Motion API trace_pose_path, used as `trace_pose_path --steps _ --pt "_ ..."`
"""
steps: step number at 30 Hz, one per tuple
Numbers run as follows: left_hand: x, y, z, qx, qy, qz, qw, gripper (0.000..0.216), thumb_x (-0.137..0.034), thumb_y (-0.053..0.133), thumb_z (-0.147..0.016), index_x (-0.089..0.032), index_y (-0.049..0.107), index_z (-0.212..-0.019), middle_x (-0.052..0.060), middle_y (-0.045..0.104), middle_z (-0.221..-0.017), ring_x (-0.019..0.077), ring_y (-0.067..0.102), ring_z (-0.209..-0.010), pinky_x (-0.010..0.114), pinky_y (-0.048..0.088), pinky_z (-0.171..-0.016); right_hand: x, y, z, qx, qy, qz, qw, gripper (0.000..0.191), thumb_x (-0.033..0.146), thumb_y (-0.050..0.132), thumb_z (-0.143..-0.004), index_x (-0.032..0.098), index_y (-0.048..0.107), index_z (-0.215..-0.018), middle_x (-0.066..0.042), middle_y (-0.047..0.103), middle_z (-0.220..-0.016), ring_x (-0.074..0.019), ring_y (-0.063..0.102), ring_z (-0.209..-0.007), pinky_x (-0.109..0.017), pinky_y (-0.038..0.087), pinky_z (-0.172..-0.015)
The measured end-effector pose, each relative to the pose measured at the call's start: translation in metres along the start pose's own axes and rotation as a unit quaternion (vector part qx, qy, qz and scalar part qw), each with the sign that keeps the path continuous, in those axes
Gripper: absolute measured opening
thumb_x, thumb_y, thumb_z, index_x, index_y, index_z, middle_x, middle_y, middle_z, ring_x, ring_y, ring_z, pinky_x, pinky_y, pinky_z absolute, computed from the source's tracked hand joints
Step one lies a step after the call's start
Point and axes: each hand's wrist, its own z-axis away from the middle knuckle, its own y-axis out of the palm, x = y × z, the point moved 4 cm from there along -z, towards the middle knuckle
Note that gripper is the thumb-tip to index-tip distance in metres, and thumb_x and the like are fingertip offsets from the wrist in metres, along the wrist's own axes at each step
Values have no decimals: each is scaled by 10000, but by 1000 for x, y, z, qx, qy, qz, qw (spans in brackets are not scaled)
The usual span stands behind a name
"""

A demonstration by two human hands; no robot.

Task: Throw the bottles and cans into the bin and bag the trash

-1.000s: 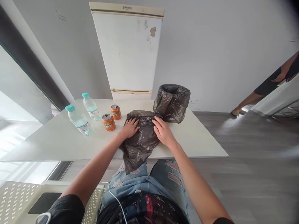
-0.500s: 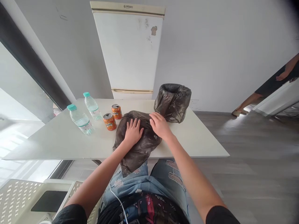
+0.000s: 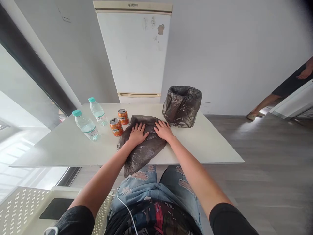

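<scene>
A dark, see-through plastic garbage bag (image 3: 144, 153) lies spread on the white table (image 3: 205, 143), one corner hanging over the front edge. My left hand (image 3: 137, 134) rests flat on its middle, fingers spread. On the bag's right part lies my right hand (image 3: 163, 130), palm down with fingers stretched out. Just behind that hand stands a bin lined with a dark bag (image 3: 182, 107). Two orange soda cans, the nearer can (image 3: 116, 127) and the farther can (image 3: 123, 117), stand close to the garbage bag's left edge.
Two clear water bottles, a near bottle (image 3: 86, 125) and a far bottle (image 3: 97, 111), stand on the table's left side. A white fridge (image 3: 134, 52) is behind the table. A perforated beige chair (image 3: 22, 209) is at lower left. Another person's leg (image 3: 267, 101) shows far right.
My right hand has come down onto the garbage bag and now lies flat. The bag looks flatter. My left hand stays on it.
</scene>
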Motion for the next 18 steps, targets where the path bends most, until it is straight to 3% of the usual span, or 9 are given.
trace_pose_path --steps 3,5,8,10,13,15,18 --pt "-3 -9 2 -1 2 2 1000 762 -574 372 -1074 -108 360 -1677 166 298 -1753 435 252 -1624 605 249 -1307 1 0 -1 -3 5 10 1000 682 544 226 -1118 193 346 -1691 -107 244 -1783 -326 194 -1652 -577 115 -1332" --pt "-10 -25 7 -34 3 -2 999 756 -559 369 -1078 -87 367 -1669 173 303 -1750 443 253 -1621 608 258 -1304 2 1 -1 2 14 18 1000 681 546 217 -1117 209 333 -1697 -90 233 -1788 -311 189 -1655 -562 120 -1335" --pt "-35 -54 27 -125 32 -15 992 678 -461 310 -1101 -54 422 -1632 188 323 -1741 404 244 -1633 579 231 -1327 2 2 -1 8 22 29 999 675 543 211 -1116 227 323 -1702 -72 220 -1793 -293 185 -1658 -546 125 -1337" --pt "-59 -60 47 -145 80 -14 986 639 -416 270 -1110 -71 452 -1616 178 370 -1722 351 291 -1626 554 232 -1337 2 1 0 4 21 36 999 670 532 210 -1117 227 323 -1703 -70 220 -1793 -288 185 -1658 -540 123 -1337" --pt "-86 -41 73 -85 143 -13 986 657 -462 304 -1105 -94 427 -1635 166 394 -1711 356 331 -1610 593 279 -1315 3 1 1 6 21 42 999 662 517 216 -1119 222 328 -1700 -73 234 -1789 -292 191 -1655 -540 134 -1334" --pt "-89 -18 83 -40 145 -16 988 671 -484 327 -1099 -106 415 -1645 167 390 -1711 377 318 -1613 624 303 -1295 3 1 2 1 17 45 999 657 516 224 -1120 219 342 -1694 -76 254 -1783 -294 208 -1650 -540 142 -1331" --pt "-82 4 86 -22 136 -18 990 665 -486 323 -1102 -137 390 -1664 151 351 -1732 374 271 -1632 627 278 -1304 4 0 3 -13 9 45 999 651 521 233 -1121 223 361 -1686 -74 267 -1779 -290 216 -1646 -539 145 -1330"
